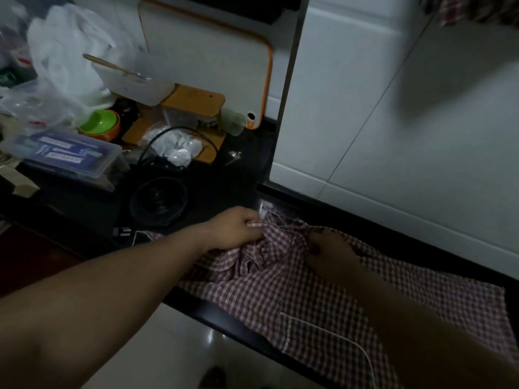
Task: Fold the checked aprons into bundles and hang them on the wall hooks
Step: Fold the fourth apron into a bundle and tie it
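Observation:
A red-and-white checked apron (295, 293) lies spread and rumpled over the black counter (224, 192), with its lower part draping over the front edge. My left hand (238, 227) grips a bunched fold at the apron's far left end. My right hand (328, 248) lies on the crumpled middle with its fingers curled into the cloth. A white string (331, 332) trails across the lower part of the apron. Another piece of checked cloth (463, 9) hangs at the top right against the white tiled wall.
To the left the counter is crowded: a round black appliance base (158, 204) with a cord, a clear plastic box (67, 155), a green bowl (98, 122), wooden boards (193, 102), a white tub (132, 82), plastic bags (61, 51) and an orange-rimmed cutting board (207, 51). Below is white floor (168, 346).

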